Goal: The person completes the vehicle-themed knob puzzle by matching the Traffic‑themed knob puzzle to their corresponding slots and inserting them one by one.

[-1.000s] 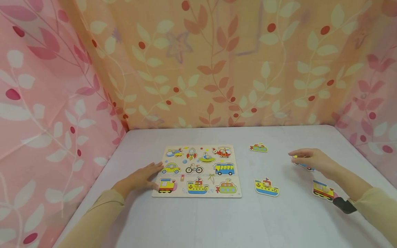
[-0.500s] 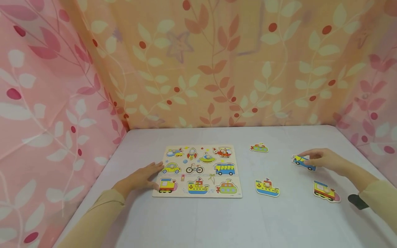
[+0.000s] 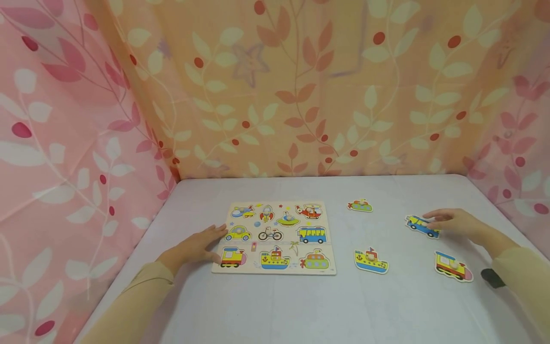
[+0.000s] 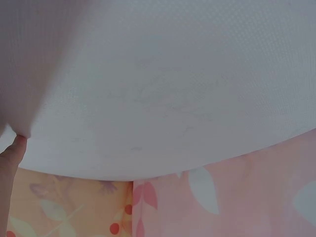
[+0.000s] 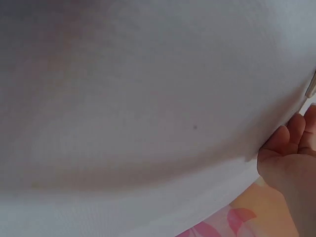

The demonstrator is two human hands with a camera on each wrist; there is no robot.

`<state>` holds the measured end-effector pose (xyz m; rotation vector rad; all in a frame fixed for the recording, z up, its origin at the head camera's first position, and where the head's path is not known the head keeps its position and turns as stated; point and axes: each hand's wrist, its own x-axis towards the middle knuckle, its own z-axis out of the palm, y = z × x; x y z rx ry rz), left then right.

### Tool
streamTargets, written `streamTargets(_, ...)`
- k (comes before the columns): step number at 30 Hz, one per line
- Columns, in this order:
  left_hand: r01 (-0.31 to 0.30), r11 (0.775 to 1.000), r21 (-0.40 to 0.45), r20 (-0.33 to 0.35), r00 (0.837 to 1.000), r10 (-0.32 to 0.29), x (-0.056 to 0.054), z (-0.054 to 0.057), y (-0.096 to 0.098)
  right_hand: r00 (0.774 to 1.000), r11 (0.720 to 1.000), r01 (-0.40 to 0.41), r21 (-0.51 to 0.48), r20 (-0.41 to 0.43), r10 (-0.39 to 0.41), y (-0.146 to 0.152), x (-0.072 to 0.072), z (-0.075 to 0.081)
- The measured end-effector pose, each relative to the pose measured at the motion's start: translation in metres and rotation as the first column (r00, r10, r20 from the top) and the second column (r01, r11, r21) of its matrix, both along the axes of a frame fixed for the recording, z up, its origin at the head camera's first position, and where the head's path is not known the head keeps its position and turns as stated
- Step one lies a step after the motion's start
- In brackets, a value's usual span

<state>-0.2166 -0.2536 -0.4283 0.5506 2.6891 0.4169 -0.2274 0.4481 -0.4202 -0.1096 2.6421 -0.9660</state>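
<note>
The wooden puzzle board [image 3: 279,274], printed with vehicles, lies flat on the table. My left hand [image 3: 198,244] rests at its left edge, fingers extended and thumb by the train picture. In the left wrist view one finger [image 4: 17,148] shows at the lower left. On the right, a blue and yellow bus puzzle piece [image 3: 416,225] lies tilted on the table. My right hand [image 3: 457,225] has thumb and fingertips at the bus's knob, pinching it and covering part of its right side. In the right wrist view its fingers [image 5: 281,140] are curled.
Between board and right hand lie a green submarine piece [image 3: 360,206] and a yellow and blue ship piece [image 3: 371,262]. A train piece [image 3: 453,267] lies nearer, beside a dark object [image 3: 492,278] at the right sleeve. Floral curtains [image 3: 275,95] enclose the white table [image 3: 275,310].
My right hand has moved to the right across the bus piece, uncovering more of it, and its fingers have come to the knob. The left hand and board have stayed put.
</note>
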Motion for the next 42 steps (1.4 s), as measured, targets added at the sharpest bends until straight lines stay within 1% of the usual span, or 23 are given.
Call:
streamTargets(2, 0.003, 1.000, 0.003, -0.001, 1.000, -0.003, 0.000, 0.000, 0.000, 1.000, 1.000, -0.003, 0.001, 0.014, 0.003, 0.002, -0.002, -0.002)
streamTargets(8, 0.009, 1.000, 0.007, 0.003, 1.000, -0.009, -0.001, -0.001, 0.000, 0.999, 0.999, -0.045, 0.010, 0.014, 0.045, 0.006, -0.010, -0.008)
streamTargets(13, 0.031, 0.999, 0.013, 0.003, 1.000, -0.031, -0.003, -0.003, 0.000, 0.999, 1.000, -0.020, 0.017, 0.029, 0.020, 0.006, -0.009, -0.012)
streamTargets(15, 0.037, 0.999, 0.013, 0.003, 0.999, -0.037, -0.004, -0.003, 0.001, 1.000, 0.999, -0.008, 0.036, 0.020, 0.007, 0.004, -0.008, -0.012)
streamTargets(19, 0.029, 1.000, 0.008, 0.003, 1.000, -0.029, -0.005, -0.004, 0.001, 1.000, 0.997, -0.011, 0.072, -0.021, 0.012, 0.000, -0.010, -0.011)
streamTargets(22, 0.023, 1.000, 0.005, 0.006, 1.000, -0.023, -0.006, -0.003, 0.000, 1.000, 0.997, -0.007, 0.076, -0.028, 0.009, -0.002, -0.011, -0.010)
streamTargets(27, 0.034, 0.999, 0.014, -0.003, 0.999, -0.034, -0.005, -0.003, -0.001, 0.999, 0.996, -0.003, 0.086, -0.035, 0.006, -0.001, -0.014, -0.011)
streamTargets(31, 0.034, 0.999, 0.023, -0.006, 0.999, -0.034, -0.003, -0.004, -0.001, 1.000, 0.995, -0.005, 0.101, -0.008, 0.006, 0.002, -0.015, -0.004)
streamTargets(35, 0.025, 1.000, 0.019, -0.005, 1.000, -0.025, -0.003, -0.003, -0.001, 0.999, 0.994, 0.008, 0.110, 0.044, -0.013, 0.001, -0.013, 0.009)
streamTargets(37, 0.022, 1.000, 0.014, -0.005, 1.000, -0.022, -0.002, -0.002, -0.001, 0.998, 0.995, 0.021, 0.101, 0.057, -0.027, -0.002, -0.013, 0.016)
streamTargets(42, 0.005, 1.000, 0.004, 0.003, 1.000, -0.005, -0.001, -0.002, -0.001, 0.998, 0.998, 0.039, 0.055, 0.046, -0.042, -0.014, -0.009, 0.025)
